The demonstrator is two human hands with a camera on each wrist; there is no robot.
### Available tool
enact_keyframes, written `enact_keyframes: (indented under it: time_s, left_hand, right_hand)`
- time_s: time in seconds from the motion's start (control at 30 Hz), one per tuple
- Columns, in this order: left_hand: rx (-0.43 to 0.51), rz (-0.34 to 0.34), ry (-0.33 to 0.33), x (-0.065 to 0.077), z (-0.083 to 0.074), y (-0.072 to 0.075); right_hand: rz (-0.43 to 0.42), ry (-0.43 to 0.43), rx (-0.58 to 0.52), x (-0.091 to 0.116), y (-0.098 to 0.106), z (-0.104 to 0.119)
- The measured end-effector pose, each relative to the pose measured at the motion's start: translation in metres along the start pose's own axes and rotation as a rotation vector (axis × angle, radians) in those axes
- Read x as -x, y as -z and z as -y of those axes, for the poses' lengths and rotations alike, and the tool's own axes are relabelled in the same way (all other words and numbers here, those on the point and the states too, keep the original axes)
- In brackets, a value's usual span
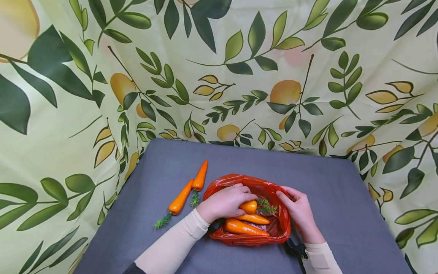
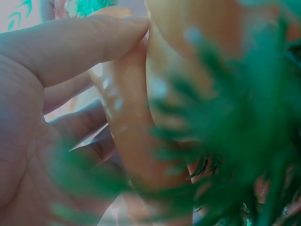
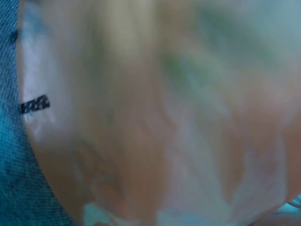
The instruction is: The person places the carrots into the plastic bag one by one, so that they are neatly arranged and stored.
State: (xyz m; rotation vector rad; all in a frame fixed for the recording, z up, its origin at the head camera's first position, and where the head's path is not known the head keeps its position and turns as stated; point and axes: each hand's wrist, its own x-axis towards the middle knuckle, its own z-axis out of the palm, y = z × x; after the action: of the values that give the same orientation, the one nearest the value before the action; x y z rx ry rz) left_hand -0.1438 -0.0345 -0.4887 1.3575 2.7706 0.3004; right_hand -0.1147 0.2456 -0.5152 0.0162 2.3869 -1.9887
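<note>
A red plastic bag point(image 1: 285, 228) lies with its mouth wide, holding several orange carrots point(image 1: 244, 227) with green tops. My left hand point(image 1: 227, 201) reaches into it from the left and grips a carrot point(image 1: 249, 207). In the left wrist view the thumb point(image 2: 80, 44) lies across a carrot point(image 2: 129, 127), with the other fingers behind it; blurred green fronds point(image 2: 235, 127) cover the right side. My right hand point(image 1: 302, 211) pinches the bag's right rim between thumb and fingers. The bag's side point(image 3: 141, 155) fills the right wrist view, where that hand's fingers are hidden.
Two more carrots lie on the grey table point(image 1: 164, 163) left of the bag: one carrot point(image 1: 181, 198) nearer, another carrot point(image 1: 200, 177) farther back, almost touching. A leaf-and-fruit patterned cloth point(image 1: 239, 83) hangs behind and along the sides.
</note>
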Motion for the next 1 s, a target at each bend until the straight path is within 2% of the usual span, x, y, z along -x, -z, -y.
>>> enact_keyframes:
  time_s: [0.17, 0.73, 1.0]
  left_hand:
    - [0.007, -0.012, -0.008, 0.0011, 0.0002, -0.0002]
    - [0.030, 0.009, -0.001, 0.0041, -0.0011, 0.0044]
    - [0.016, -0.022, -0.010, 0.0057, -0.0016, 0.0056]
  right_hand:
    - [-0.001, 0.004, -0.016, 0.0004, -0.0012, 0.0007]
    - [0.014, 0.013, 0.005, 0.0004, 0.0002, 0.0012]
    - [0.000, 0.006, 0.022, 0.0009, -0.0004, 0.0012]
